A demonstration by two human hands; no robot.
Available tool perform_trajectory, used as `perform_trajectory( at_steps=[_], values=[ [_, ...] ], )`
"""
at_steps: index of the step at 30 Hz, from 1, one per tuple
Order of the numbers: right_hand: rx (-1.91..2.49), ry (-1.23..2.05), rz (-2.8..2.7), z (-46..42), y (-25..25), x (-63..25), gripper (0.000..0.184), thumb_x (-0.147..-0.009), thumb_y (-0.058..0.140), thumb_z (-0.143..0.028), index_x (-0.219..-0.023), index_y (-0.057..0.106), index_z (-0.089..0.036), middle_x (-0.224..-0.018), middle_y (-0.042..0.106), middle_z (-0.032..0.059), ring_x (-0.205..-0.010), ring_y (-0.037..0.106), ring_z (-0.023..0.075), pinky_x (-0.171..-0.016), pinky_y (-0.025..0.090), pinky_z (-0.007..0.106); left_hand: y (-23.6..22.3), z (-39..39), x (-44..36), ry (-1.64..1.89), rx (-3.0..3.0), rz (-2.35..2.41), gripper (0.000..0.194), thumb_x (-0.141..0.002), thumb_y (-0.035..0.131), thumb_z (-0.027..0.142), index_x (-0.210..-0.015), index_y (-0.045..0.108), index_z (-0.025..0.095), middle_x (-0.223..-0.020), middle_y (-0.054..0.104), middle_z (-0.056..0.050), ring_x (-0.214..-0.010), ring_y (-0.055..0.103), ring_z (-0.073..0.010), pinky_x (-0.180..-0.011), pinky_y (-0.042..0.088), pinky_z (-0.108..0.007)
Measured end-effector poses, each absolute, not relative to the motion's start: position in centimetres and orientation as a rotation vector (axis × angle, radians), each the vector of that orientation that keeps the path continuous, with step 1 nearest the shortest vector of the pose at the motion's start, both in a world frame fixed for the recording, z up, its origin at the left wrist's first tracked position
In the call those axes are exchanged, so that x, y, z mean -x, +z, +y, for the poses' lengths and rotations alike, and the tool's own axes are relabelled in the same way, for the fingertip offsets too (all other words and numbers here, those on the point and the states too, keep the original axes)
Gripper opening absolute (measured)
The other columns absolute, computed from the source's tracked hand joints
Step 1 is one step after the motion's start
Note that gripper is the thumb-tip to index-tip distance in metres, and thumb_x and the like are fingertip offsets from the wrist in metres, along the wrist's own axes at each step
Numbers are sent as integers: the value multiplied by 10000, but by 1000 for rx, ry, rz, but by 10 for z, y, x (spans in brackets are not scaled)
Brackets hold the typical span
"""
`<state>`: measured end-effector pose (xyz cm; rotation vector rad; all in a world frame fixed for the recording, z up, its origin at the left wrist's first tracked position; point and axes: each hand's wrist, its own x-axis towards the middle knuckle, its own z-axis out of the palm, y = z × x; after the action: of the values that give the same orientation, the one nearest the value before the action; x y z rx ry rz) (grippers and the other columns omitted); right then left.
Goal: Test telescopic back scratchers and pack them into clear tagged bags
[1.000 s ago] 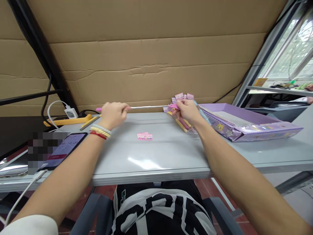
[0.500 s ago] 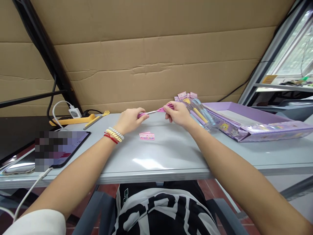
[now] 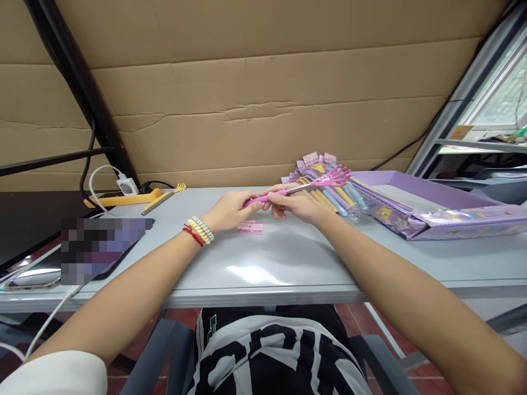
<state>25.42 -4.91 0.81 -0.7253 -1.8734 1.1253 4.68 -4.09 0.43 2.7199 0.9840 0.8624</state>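
A pink back scratcher with a claw-shaped head and a metal shaft lies slantwise across my two hands, its head pointing right. My left hand is closed around the end of its pink handle. Farther along, my right hand grips the handle near the metal shaft, the thumb on top. Under the hands, small pink printed cards lie on the grey table. Behind my right hand is a pile of wrapped back scratchers in purple, yellow and blue, with pink card tops.
A purple box stands open at the right. At the left lie a yellow back scratcher, a yellow power strip with a white charger, and a tablet with a white cable. A cardboard sheet rises behind.
My right hand has moved from the pink claw end down to the handle, closer to my left hand. The claw head now shows, pointing right. The view has shifted slightly.
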Motion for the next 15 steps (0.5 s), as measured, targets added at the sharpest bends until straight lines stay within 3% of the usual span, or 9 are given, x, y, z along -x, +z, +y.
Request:
perform_trajectory(
  at_steps=[5, 8, 11, 15],
  values=[
    [845, 1021, -1642, -31, 5, -277, 154, -716, 615, -297, -678, 592, -149, -550, 615, 23, -426, 528, 115, -381, 354, 224, 3, -24, -22, 560, -2829, 1172, 427, -835, 475, 526, -1011, 609, 161, -943, 640, -71, -799, 563, -193, -686, 410, -298],
    [913, 867, -1571, -23, 2, -287, 278, -749, 545, -308, -515, 465, -181, -408, 457, -21, -361, 422, 91, -372, 314, 227, 2, -24, -17, 386, -2856, 1180, 431, -803, 503, 545, -968, 624, 166, -961, 644, -74, -846, 576, -207, -709, 417, -300],
    [1001, 776, -1577, -24, 2, -287, 350, -781, 511, -335, -486, 378, -202, -401, 410, -26, -390, 388, 88, -414, 322, 233, 3, -31, -24, 329, -2828, 1150, 492, -775, 496, 623, -941, 628, 180, -962, 652, -69, -840, 585, -203, -699, 415, -283],
    [1253, 689, -1745, -32, 7, -282, 315, -782, 510, -357, -536, 393, -200, -416, 444, -21, -428, 392, 96, -477, 328, 243, 3, -33, -30, 264, -2804, 1137, 564, -740, 486, 691, -957, 633, 192, -976, 650, -74, -860, 585, -211, -716, 416, -279]
  ],
)
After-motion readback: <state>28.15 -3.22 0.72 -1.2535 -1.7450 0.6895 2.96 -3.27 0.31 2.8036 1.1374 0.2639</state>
